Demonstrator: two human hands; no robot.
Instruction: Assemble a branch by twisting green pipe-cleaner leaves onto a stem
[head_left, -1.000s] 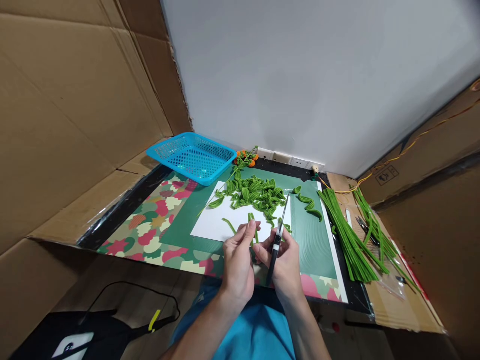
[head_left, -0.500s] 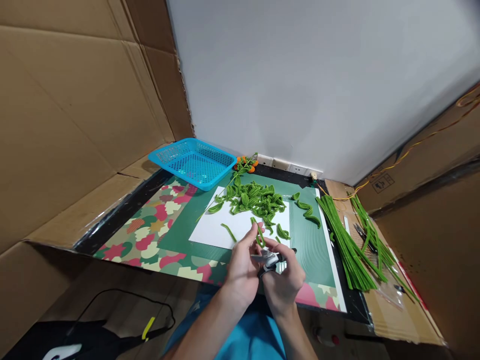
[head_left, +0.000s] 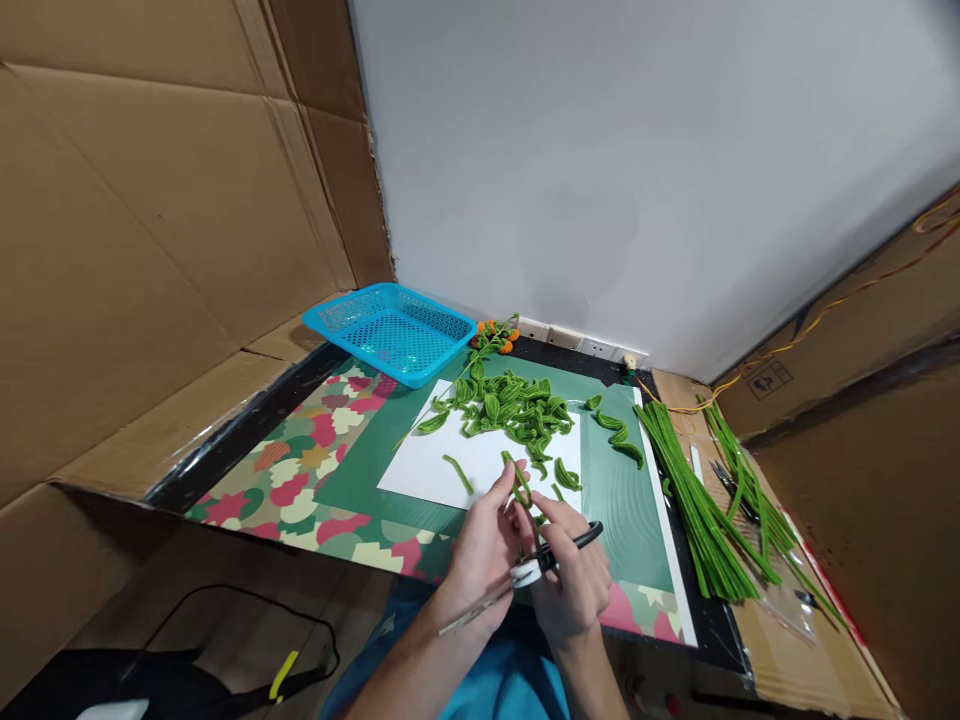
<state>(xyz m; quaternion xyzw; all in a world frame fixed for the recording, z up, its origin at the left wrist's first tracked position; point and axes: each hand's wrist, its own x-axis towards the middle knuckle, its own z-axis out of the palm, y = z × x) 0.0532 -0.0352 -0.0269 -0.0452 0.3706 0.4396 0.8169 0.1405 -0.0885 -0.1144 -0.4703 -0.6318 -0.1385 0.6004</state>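
Pinched between the thumb and fingers of my left hand [head_left: 484,545] is a bent green pipe cleaner [head_left: 516,478]. My right hand [head_left: 576,585] has its fingers through the black handles of a pair of scissors [head_left: 527,572], whose blades point down and left across my left wrist. The right fingertips also reach the lower end of the pipe cleaner. Beyond the hands, a heap of green pipe-cleaner leaves [head_left: 517,405] covers part of a white sheet [head_left: 412,478]. A short cut piece [head_left: 458,474] lies left of my hands, and a single leaf [head_left: 568,475] to the right.
A blue plastic basket [head_left: 417,378] stands at the back left, beside an orange-flowered stem [head_left: 495,336]. Several leaves [head_left: 619,436] lie on the green mat [head_left: 630,530]. Bundled green pipe cleaners [head_left: 701,520] and pliers [head_left: 731,485] are at the right, below a yellow cord [head_left: 810,330].
The scissors have swung round in my right hand, so the blades now point down and left. My right fingertips have moved onto the pipe cleaner, which stays in my left hand.
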